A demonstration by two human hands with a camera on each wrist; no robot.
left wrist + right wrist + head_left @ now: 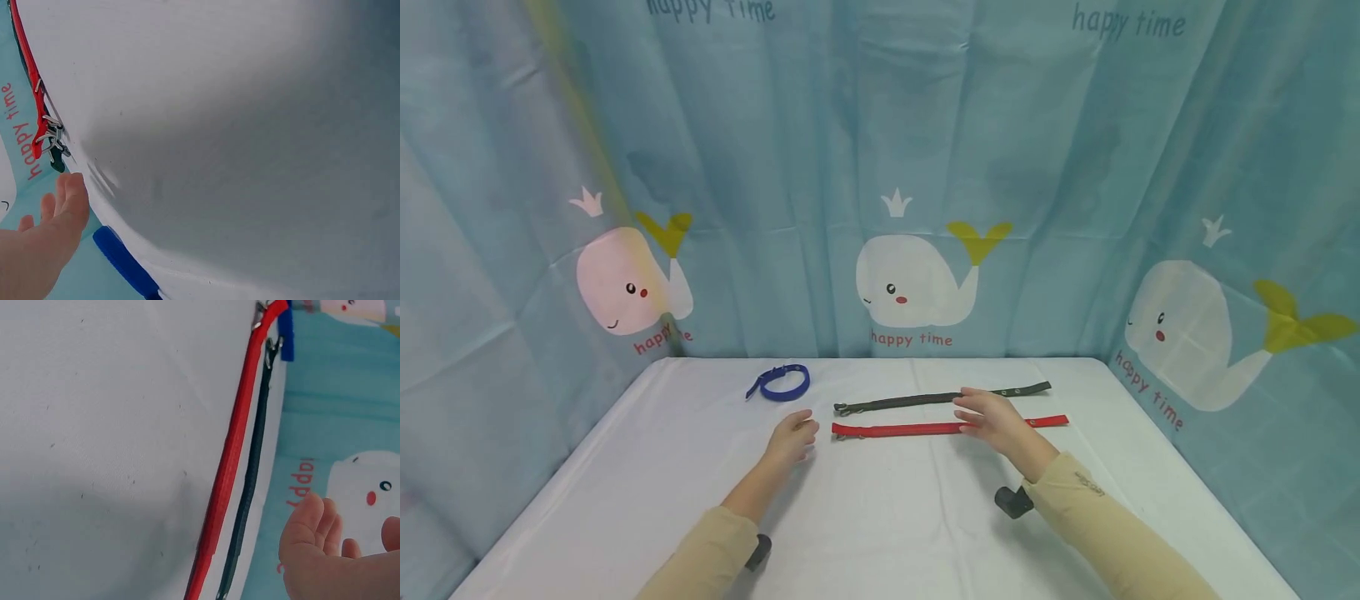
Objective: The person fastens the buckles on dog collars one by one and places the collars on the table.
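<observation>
A red collar (902,430) with a metal buckle at its left end lies stretched out on the white table. Just behind it, roughly parallel, runs a dark green collar (917,402). Farther left, a blue collar (785,396) is fastened into a loop. My left hand (792,437) hovers between the blue loop and the buckle ends, fingers loosely bent, holding nothing. Over the right part of the two straight collars hangs my right hand (996,421), relaxed and empty; it hides a stretch of each. In the right wrist view, that hand (319,550) appears apart from both straps.
The white tabletop (880,517) ends at a light blue curtain (805,167) printed with whales, which also rises along both sides. Black devices sit at the left wrist (760,552) and right wrist (1013,502), below the beige sleeves.
</observation>
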